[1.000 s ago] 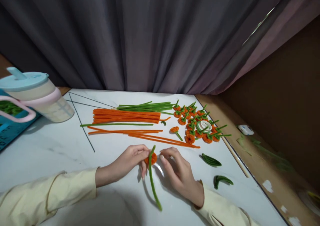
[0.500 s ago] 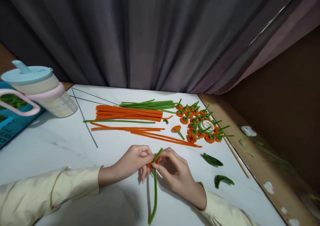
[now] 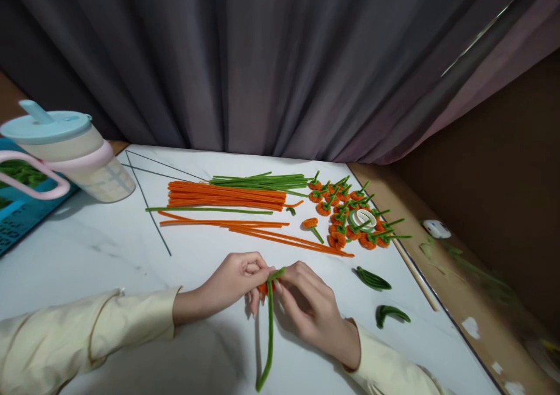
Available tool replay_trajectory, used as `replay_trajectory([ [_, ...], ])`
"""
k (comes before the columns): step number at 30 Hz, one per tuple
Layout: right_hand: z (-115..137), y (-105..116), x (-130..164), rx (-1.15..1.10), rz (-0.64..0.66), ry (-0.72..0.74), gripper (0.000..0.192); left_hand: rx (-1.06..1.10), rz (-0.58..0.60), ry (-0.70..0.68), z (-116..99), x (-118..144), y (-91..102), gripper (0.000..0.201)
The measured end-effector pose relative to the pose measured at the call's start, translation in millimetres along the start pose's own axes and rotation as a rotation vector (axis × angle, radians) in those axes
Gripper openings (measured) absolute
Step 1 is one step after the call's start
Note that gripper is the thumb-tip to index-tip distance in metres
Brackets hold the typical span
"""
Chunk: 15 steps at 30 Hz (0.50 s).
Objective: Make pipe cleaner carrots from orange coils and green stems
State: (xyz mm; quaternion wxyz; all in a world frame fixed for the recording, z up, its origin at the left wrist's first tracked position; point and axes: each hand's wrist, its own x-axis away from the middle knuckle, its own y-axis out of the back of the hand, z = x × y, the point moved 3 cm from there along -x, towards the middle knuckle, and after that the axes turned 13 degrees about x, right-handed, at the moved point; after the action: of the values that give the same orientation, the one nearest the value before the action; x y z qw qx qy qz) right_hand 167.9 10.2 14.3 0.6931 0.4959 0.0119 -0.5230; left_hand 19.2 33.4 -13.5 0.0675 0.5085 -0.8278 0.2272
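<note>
My left hand pinches a small orange coiled pipe-cleaner piece, mostly hidden by my fingers. A green pipe cleaner crosses over that orange piece and hangs down toward me on the white table. My right hand holds the green stem's top end, bent over the orange coil. Both hands meet at the table's near middle.
Straight orange pipe cleaners and green ones lie behind my hands. A heap of finished orange pieces with green stems surrounds a tape roll. Two green leaf shapes lie right. A lidded jug stands far left.
The green stem's top end has been bent down over the orange coil, and its lower end has swung from right to left. Both hands have closed in together.
</note>
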Motion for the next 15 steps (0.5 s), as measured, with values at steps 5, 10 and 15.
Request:
replay_trajectory([
  [5, 7.4, 2.5, 1.3, 0.096, -0.036, 0.014, 0.008, 0.012, -0.049, -0.076, -0.7, 0.2, 1.1, 0.037],
  [10, 7.6, -2.4, 5.9, 0.183, 0.028, -0.016, 0.012, 0.008, -0.029, -0.124, 0.6, -1.1, 3.4, 0.035],
  [15, -1.8, -4.3, 8.2, 0.117, 0.025, -0.098, 0.015, 0.044, 0.031, -0.135, 1.8, 0.7, 5.9, 0.037],
])
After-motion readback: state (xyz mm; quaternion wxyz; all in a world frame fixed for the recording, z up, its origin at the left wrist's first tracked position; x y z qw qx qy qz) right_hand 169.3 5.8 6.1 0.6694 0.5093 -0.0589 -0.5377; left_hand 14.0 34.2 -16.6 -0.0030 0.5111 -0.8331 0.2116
